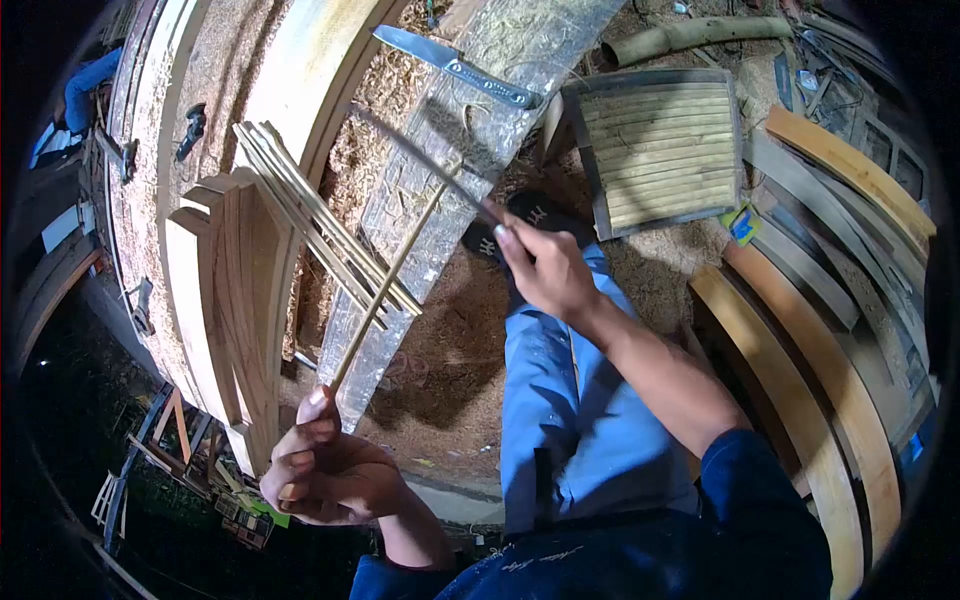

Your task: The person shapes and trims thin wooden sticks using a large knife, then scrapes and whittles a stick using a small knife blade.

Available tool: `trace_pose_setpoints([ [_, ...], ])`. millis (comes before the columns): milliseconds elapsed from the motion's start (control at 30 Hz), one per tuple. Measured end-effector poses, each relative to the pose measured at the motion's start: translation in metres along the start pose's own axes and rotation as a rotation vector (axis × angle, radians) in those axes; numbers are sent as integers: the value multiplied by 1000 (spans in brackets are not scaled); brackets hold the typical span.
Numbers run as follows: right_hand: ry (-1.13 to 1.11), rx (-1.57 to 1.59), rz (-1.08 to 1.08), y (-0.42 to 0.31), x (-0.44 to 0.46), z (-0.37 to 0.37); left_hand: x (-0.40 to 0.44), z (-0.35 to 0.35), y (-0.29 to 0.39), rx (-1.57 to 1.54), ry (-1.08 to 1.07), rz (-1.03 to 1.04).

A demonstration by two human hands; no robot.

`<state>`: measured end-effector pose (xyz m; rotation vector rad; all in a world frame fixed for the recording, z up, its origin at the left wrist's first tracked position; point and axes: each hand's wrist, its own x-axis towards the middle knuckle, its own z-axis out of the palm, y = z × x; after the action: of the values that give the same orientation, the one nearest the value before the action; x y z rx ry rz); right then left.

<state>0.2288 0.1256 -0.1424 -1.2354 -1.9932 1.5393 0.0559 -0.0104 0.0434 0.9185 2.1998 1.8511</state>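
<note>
My left hand [335, 470] pinches the near end of a thin bamboo stick [395, 270], which slants up and away over a worn plank [460, 120]. In my right hand [550, 268] is a knife, its long dark blade [420, 155] pointing up and to the left. The blade crosses close to the stick's far end; whether they touch I cannot tell. Several more bamboo sticks [300, 205] lie in a loose bundle left of the held stick, partly over the plank. A second knife [490, 85] with a dark handle rests on the plank beyond.
Curved wooden pieces [220, 300] stand on the left among shavings. To the right, a framed slatted bamboo panel [660, 150] lies near my feet, below a bamboo pole [700, 35]. Long curved boards [790, 400] fill the right side. A person's blue-clothed limb [90, 90] shows far left.
</note>
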Motion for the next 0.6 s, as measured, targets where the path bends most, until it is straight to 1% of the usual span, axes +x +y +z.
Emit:
trace_pose_setpoints([
  [33, -9, -1, -64, -4, -4, -1, -1, -1, 2, 89, 1, 1],
  [67, -62, 16, 56, -8, -6, -3, -1, 4, 0, 46, 57, -17],
  [100, -59, 19, 59, -6, -6, -1, -1, 3, 1, 46, 51, -17],
  [167, -26, -41, 206, -1, 2, 3, 0, 2, 0, 135, 103, -47],
  [200, -4, -1, 154, -4, 3, 4, 1, 2, -2, 33, 42, 16],
  [233, -5, -1, 147, -7, 3, 6, 1, 2, -3, 33, 47, 21],
  [300, 8, 71, 11, -15, -6, 8, -1, -1, -1, -6, 27, 0],
  [333, -57, 44, 127, -16, -8, 4, 1, 0, -1, -44, 34, -16],
  [367, -54, 44, 122, -13, -6, 4, 3, 1, 0, -47, 35, -11],
  [433, -2, -59, 211, -2, 1, 7, 5, 3, 2, 141, 84, -67],
  [467, 42, 0, 168, -1, -3, 10, 5, -1, -2, -2, 24, 3],
  [533, 10, 25, 125, -13, -11, 7, 5, 6, -6, -31, 41, 19],
  [600, -26, 24, 227, -21, -13, 1, 5, 0, -8, -58, 36, -1],
])
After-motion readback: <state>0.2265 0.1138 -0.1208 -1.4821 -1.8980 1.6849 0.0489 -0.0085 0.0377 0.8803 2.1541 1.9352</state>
